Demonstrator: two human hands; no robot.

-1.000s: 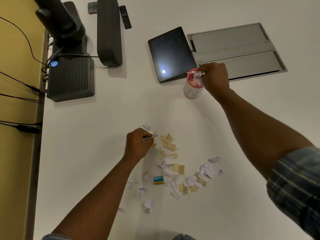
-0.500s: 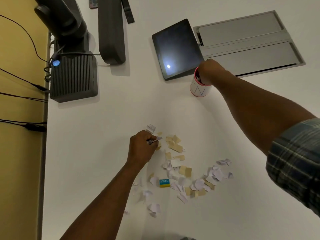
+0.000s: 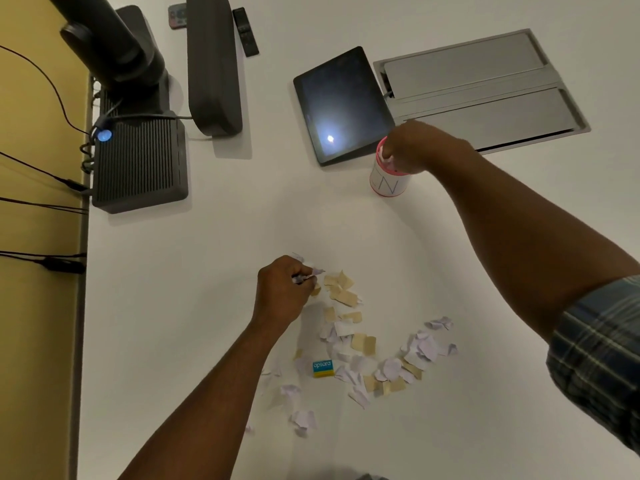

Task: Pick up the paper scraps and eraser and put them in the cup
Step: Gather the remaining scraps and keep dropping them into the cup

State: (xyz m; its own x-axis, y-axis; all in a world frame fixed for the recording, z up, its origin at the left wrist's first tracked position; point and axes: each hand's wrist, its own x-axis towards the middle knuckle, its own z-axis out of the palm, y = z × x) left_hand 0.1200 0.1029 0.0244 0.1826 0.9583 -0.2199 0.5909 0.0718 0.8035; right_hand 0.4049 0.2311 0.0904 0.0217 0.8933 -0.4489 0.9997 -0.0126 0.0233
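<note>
White and tan paper scraps (image 3: 360, 342) lie scattered on the white table (image 3: 207, 271). A blue and yellow eraser (image 3: 323, 368) sits among them, untouched. My left hand (image 3: 280, 292) is at the pile's upper left edge and pinches a few white scraps in curled fingers. The white cup with a pink rim (image 3: 386, 183) stands farther back, beside the tablet. My right hand (image 3: 412, 147) is over its mouth with its fingertips dipped inside, curled round white scraps that show at the rim.
A dark tablet (image 3: 339, 105) lies just behind the cup, next to a grey metal floor-box lid (image 3: 485, 91). At the back left stand a ribbed black box (image 3: 138, 161), a dark speaker bar (image 3: 213, 64) and a remote (image 3: 245, 31). Cables run off the left edge.
My right hand has lowered from above the cup rim into its mouth with the scraps. My left hand has stayed at the pile's edge, still holding its scraps.
</note>
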